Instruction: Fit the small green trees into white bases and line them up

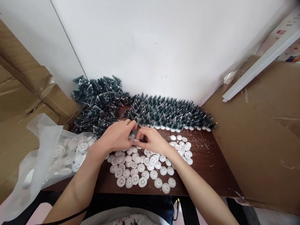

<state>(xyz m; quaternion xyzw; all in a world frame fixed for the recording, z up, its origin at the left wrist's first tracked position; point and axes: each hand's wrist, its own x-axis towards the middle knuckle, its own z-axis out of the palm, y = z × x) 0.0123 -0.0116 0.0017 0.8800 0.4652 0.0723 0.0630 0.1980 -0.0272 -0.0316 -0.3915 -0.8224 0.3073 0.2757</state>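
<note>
1. In the head view, the person's left hand and right hand meet near the middle of the table. The right thumb and fingertips pinch a small white disc. The left fingers curl in beside it; what they grip, if anything, is too hidden to tell.

2. Just beyond the hands, a dense block of miniature snow-tipped trees stands upright against the wall, white bases showing along its front edge. These look finished, and they form a sizeable batch (bases farther back are hidden, so that is a judgement).

3. To the left, a heap of loose bottle-brush trees lies tilted and jumbled, with no bases visible on them. These appear to be the unfinished share.

4. Many loose round bases are spread in front of and below the hands, and a clear plastic bag at the left holds more. Judging by these supplies, the work seems well under way but far from complete.
</note>
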